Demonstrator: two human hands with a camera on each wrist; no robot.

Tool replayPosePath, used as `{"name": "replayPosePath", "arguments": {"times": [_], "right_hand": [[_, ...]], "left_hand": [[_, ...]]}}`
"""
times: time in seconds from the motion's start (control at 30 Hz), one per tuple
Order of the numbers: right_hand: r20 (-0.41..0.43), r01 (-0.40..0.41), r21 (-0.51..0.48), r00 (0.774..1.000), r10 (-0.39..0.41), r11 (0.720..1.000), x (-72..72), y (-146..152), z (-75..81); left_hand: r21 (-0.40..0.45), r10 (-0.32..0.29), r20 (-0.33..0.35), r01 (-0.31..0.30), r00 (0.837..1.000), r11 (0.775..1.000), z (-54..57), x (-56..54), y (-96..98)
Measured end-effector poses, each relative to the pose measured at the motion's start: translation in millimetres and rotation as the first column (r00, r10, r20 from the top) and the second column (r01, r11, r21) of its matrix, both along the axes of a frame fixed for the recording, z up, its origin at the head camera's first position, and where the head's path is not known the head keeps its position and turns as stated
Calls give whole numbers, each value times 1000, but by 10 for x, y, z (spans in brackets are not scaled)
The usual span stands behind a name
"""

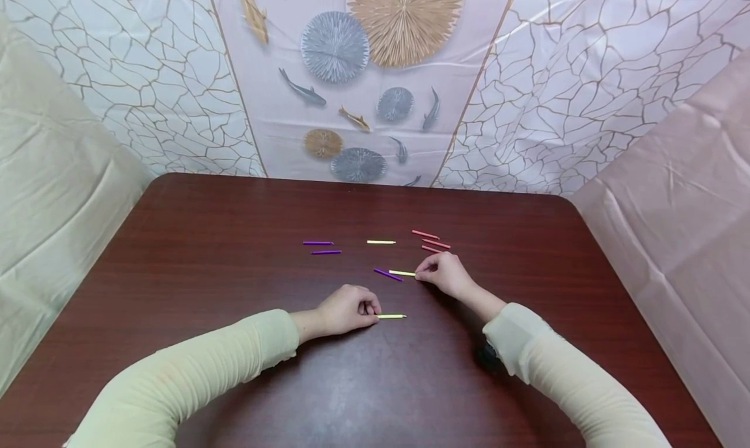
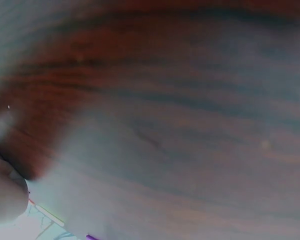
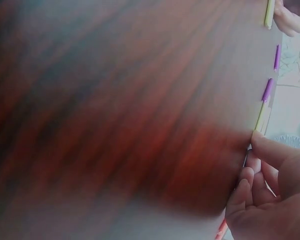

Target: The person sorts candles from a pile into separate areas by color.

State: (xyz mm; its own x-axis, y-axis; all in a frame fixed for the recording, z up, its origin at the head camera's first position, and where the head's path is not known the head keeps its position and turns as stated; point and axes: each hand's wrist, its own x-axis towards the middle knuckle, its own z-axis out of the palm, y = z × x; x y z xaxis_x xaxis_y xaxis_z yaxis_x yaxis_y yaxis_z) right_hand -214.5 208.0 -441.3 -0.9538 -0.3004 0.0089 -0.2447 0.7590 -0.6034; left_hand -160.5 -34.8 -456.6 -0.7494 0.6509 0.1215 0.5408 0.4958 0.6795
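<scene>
In the head view, my left hand [image 1: 350, 309] pinches the left end of a thin yellow stick with a narrow tip [image 1: 391, 316], low over the dark table. My right hand [image 1: 446, 273] holds the right end of a second yellow stick [image 1: 402, 273] between thumb and fingers. A purple stick [image 1: 388, 275] lies slanted right beside that one. The right wrist view shows my right hand [image 3: 275, 190] and, at the top, the other yellow stick [image 3: 269, 12] by my left hand. Only part of my left hand [image 2: 7, 197] shows in the left wrist view.
Farther back on the table [image 1: 246, 239] lie two purple sticks [image 1: 325, 252], another yellow stick [image 1: 381, 242] and three red sticks [image 1: 436, 243] close beyond my right hand. Patterned cloth [image 1: 375, 129] hangs behind the table's far edge, with plain cloth on both sides.
</scene>
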Motion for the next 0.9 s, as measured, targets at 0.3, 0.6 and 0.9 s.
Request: {"name": "replayPosePath", "arguments": {"times": [0.3, 0.6, 0.9], "right_hand": [[1, 12, 4, 1000, -12, 1000, -2, 7, -6], [-5, 6, 25, 1000, -6, 1000, -12, 1, -5], [-14, 6, 23, 1000, -6, 1000, -10, 9, 3]], "left_hand": [[37, -12, -25, 13, 1000, 999, 24, -67, -20], [45, 96, -27, -94, 995, 995, 321, -476, -113], [-5, 169, -113, -170, 979, 985, 505, -994, -110]]}}
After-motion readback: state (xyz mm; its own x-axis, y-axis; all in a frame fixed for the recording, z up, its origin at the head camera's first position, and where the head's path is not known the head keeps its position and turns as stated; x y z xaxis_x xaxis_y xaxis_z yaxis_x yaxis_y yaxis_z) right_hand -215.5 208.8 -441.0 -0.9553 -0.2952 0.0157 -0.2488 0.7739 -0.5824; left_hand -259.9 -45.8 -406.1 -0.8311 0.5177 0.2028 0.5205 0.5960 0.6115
